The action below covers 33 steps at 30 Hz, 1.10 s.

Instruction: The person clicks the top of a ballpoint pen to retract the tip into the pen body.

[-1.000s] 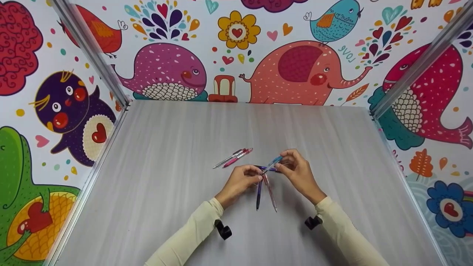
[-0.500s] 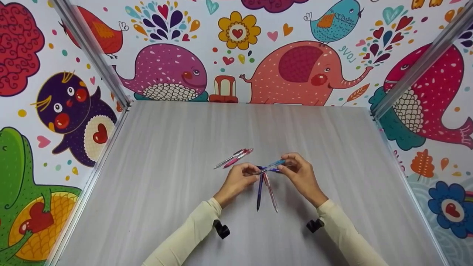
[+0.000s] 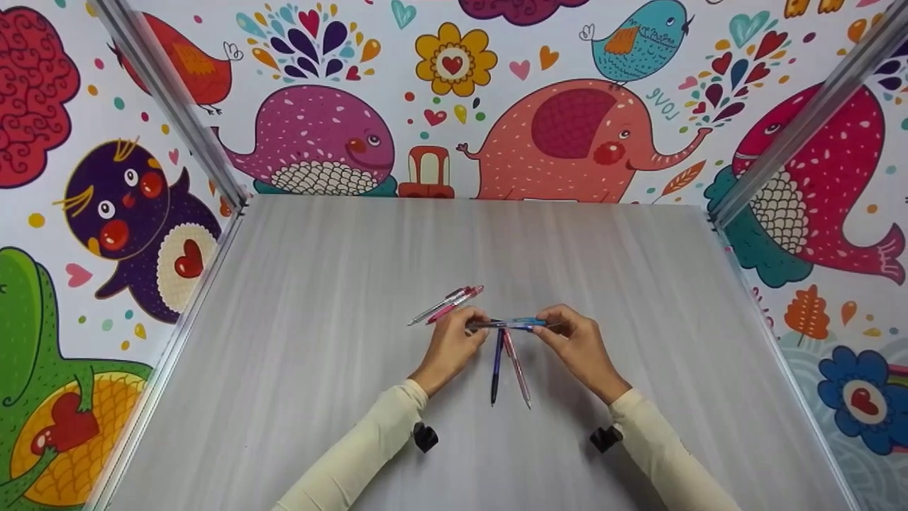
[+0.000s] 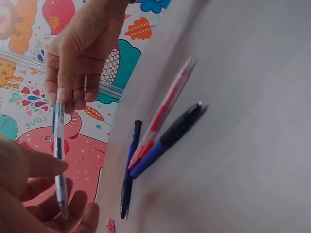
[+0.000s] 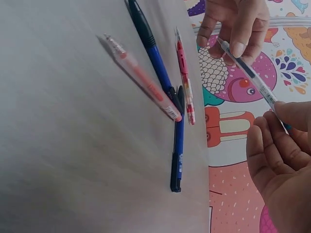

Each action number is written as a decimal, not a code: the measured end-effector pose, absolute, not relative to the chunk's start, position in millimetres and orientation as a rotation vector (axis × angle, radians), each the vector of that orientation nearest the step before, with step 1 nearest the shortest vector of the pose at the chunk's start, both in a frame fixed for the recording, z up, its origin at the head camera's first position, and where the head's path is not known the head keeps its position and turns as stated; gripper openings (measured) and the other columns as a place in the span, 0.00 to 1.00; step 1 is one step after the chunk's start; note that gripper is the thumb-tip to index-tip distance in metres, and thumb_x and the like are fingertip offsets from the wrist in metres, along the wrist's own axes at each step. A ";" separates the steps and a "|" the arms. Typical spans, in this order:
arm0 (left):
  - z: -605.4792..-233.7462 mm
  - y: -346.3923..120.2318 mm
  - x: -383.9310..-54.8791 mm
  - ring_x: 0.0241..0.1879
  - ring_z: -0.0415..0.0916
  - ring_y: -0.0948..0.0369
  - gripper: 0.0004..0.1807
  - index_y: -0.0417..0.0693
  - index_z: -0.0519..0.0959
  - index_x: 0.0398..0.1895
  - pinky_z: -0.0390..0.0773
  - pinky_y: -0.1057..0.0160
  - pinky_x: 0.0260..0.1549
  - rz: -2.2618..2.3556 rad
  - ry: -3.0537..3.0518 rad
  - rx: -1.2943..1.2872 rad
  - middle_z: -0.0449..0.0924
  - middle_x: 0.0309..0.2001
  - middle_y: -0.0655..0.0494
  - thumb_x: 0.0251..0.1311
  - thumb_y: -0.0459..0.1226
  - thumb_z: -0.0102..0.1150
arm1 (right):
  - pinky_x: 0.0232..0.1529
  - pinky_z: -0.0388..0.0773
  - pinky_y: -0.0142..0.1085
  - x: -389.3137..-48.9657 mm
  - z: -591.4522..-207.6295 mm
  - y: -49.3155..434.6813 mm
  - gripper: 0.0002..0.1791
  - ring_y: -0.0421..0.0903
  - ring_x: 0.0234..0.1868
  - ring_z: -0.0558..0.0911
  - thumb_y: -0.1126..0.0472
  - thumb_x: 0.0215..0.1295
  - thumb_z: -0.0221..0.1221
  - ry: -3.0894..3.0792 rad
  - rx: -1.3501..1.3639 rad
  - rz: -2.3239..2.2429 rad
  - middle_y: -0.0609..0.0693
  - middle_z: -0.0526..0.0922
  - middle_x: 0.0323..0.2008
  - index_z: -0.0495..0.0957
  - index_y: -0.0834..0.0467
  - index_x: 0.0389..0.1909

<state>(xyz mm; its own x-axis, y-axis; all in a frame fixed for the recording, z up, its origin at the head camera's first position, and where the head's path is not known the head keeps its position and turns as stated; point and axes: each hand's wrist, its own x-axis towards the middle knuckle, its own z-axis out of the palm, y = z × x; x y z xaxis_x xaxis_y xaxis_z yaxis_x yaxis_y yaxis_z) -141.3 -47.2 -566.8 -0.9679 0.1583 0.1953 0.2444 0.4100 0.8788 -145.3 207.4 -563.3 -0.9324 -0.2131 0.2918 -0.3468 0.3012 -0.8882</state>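
Between both hands a clear pen with a light-blue end (image 3: 539, 321) is held nearly crosswise, above the table. My left hand (image 3: 448, 348) pinches its tip end, with the thumb on the barrel in the left wrist view. My right hand (image 3: 583, 351) pinches the blue end between thumb and fingers. Below the held pen, a dark blue pen (image 5: 179, 150) lies crosswise on the table. Another blue pen (image 3: 496, 376) and a clear pen with red ink (image 3: 520, 372) spread from it toward the person, their upper ends close together.
A clear pen (image 3: 430, 311) and a pink pen (image 3: 447, 306) lie side by side beyond the left hand. The grey table (image 3: 319, 284) is bounded by metal-framed walls with cartoon animals (image 3: 567, 142). A black wrist camera (image 3: 605, 438) hangs by the right sleeve.
The held pen has turned from a steep slant to nearly level across the view. My left hand has shifted left and slightly away; the right hand has come down a little. The table pens stay put.
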 end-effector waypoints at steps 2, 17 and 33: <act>-568.6 -46.3 -142.5 0.47 0.87 0.55 0.08 0.40 0.88 0.46 0.87 0.53 0.48 -1.589 -2.568 -0.390 0.90 0.45 0.50 0.66 0.25 0.71 | 0.45 0.84 0.29 -144.5 -564.3 208.3 0.09 0.47 0.41 0.88 0.72 0.70 0.71 -2.439 0.524 1.696 0.51 0.92 0.41 0.89 0.58 0.46; -574.3 -37.1 -159.7 0.49 0.86 0.51 0.07 0.39 0.87 0.44 0.84 0.51 0.56 -1.295 -2.612 -0.565 0.88 0.45 0.48 0.65 0.25 0.72 | 0.48 0.86 0.35 -142.9 -568.3 217.4 0.10 0.45 0.42 0.87 0.72 0.67 0.74 -2.501 0.463 1.531 0.45 0.90 0.40 0.88 0.55 0.41; -577.9 -20.4 -178.6 0.54 0.82 0.50 0.08 0.39 0.87 0.49 0.80 0.51 0.62 -1.154 -2.669 -0.644 0.88 0.48 0.47 0.69 0.27 0.70 | 0.46 0.88 0.46 -156.0 -581.1 230.6 0.10 0.48 0.41 0.86 0.76 0.64 0.74 -2.526 0.433 1.386 0.49 0.90 0.38 0.87 0.61 0.41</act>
